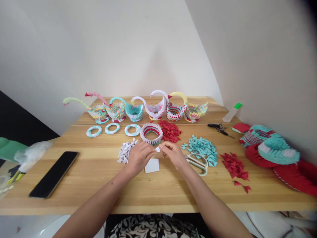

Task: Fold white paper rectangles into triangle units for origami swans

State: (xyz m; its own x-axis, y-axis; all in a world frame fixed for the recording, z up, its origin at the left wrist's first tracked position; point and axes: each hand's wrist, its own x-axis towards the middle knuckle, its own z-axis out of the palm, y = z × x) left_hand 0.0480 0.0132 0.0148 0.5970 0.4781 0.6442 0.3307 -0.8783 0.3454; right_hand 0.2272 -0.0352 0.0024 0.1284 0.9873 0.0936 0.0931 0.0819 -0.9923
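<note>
My left hand (140, 157) and my right hand (173, 153) meet over the middle of the wooden table (99, 185), fingers pinched together on a small white folded paper piece (158, 149). Just below them lies a white paper square (152, 165). A pile of white folded pieces (126, 151) sits left of my left hand. A round red, white and teal paper ring base (151, 133) stands just behind my hands. Cream-handled scissors (199, 163) lie right of my right hand.
Several paper swans (135, 109) line the back, with three teal-white rings (112, 128) before them. Piles of red (170, 131), teal (203, 148) and more red pieces (234, 167) lie about. A black phone (54, 174) lies left; small dark scissors (220, 129) and a large red-teal paper model (277, 155) right.
</note>
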